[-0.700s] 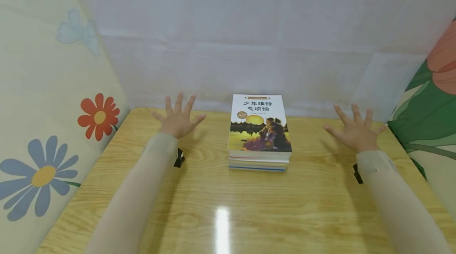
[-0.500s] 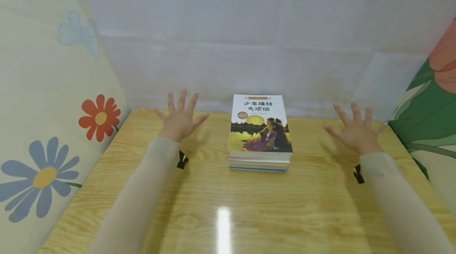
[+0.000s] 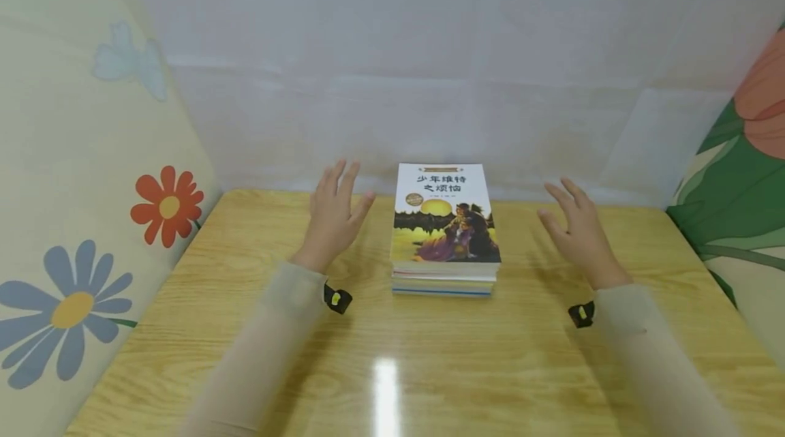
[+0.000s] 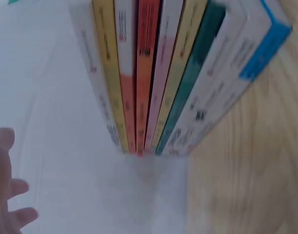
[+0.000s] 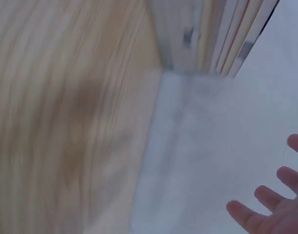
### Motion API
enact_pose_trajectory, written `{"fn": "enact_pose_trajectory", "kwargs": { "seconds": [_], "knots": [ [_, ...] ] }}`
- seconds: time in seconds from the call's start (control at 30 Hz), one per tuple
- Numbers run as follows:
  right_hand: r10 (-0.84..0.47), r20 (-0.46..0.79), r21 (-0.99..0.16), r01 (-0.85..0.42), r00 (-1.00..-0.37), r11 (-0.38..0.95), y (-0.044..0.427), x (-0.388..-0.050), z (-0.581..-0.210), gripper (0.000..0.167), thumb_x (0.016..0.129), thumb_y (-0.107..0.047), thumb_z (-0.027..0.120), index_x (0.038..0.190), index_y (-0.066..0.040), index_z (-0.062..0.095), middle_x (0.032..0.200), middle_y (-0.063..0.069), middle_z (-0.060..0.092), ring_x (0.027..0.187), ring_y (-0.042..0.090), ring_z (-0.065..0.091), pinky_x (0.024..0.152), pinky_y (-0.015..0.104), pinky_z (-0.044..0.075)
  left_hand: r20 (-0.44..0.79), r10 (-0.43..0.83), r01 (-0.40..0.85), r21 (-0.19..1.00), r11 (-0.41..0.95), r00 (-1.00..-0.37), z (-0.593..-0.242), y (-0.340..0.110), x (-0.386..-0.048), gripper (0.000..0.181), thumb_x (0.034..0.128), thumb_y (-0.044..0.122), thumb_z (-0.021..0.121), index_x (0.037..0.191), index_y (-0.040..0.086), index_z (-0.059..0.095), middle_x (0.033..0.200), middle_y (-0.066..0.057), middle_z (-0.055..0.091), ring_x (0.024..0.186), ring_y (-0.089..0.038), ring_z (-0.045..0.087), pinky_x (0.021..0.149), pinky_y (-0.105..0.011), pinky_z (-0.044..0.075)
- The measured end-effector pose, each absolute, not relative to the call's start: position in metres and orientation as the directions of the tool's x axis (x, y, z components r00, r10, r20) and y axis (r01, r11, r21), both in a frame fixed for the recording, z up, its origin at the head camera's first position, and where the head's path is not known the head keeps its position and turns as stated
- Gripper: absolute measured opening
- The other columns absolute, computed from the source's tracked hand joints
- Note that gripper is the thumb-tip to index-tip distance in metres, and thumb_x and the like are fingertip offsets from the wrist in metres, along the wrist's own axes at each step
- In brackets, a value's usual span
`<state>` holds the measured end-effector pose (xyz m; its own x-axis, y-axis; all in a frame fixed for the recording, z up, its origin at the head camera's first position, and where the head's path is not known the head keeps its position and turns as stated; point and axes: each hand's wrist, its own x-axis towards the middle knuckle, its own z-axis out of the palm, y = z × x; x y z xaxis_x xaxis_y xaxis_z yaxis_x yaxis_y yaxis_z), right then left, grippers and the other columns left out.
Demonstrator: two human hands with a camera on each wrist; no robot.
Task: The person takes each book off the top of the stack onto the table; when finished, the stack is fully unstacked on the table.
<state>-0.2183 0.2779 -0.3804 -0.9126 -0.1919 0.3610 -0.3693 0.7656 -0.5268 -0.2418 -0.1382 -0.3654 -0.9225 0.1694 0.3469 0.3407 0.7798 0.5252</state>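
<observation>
l hand (image 3: 333,219), r hand (image 3: 582,236) flank bk stack (image 3: 446,229), apart

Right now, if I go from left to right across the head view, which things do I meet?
Blue flower, red flower, left-hand fingers, stack of books, right-hand fingers, coral-pink flower.

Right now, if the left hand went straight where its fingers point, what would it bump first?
Probably the pale backdrop behind the table; the left hand seems to point past the stack of books. How far off the backdrop is, I can't tell.
</observation>
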Motion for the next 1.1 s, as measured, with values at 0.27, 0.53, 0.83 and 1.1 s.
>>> {"fn": "enact_pose_trajectory", "kwargs": {
  "seconds": [0.27,0.53,0.83,1.1],
  "knots": [
    [-0.219,0.378,-0.791,-0.437,-0.9,0.428,0.242,-0.211,-0.409,0.077,0.1,-0.011,0.063,0.163,-0.014,0.019,0.168,0.013,0.003,0.152,0.041,0.01,0.113,0.068,0.026,0.311,0.062,0.305,0.846,0.437,-0.949,-0.385,-0.122,-0.228,0.062,0.1079,0.026,0.048,0.16,0.005,0.023,0.162,-0.025,0.015,0.141,-0.044,0.033,0.109,-0.06,0.039],
    [-0.383,0.22,-0.926,-0.315,-0.897,0.208,0.224,-0.204,-0.427,0.095,0.096,-0.014,0.07,0.165,-0.022,0.004,0.17,0.007,0.0,0.154,0.037,0.005,0.119,0.062,0.018,0.22,0.083,0.235,0.917,0.321,-0.972,-0.402,-0.11,-0.218,0.051,0.1086,0.024,0.049,0.152,-0.001,0.039,0.154,-0.027,0.036,0.135,-0.043,0.044,0.109,-0.058,0.04],
    [-0.377,0.082,-0.959,-0.176,-0.922,0.223,0.217,-0.201,-0.435,0.116,0.084,-0.019,0.084,0.165,-0.028,0.002,0.17,0.007,-0.003,0.154,0.038,0.003,0.119,0.061,0.016,0.072,0.171,0.101,0.98,0.171,-0.983,-0.412,-0.099,-0.217,0.047,0.1084,0.024,0.05,0.147,-0.002,0.047,0.146,-0.022,0.05,0.129,-0.039,0.053,0.1,-0.047,0.052],
    [-0.373,0.028,-0.956,-0.135,-0.927,0.262,0.212,-0.202,-0.438,0.124,0.078,-0.02,0.089,0.164,-0.034,0.001,0.17,0.006,-0.005,0.154,0.04,0.004,0.119,0.056,0.019,-0.029,0.135,-0.005,0.984,0.176,-0.99,-0.415,-0.097,-0.216,0.062,0.0982,0.031,0.069,0.151,0.007,0.046,0.14,-0.018,0.051,0.123,-0.033,0.058,0.098,-0.041,0.052]
  ]
}}
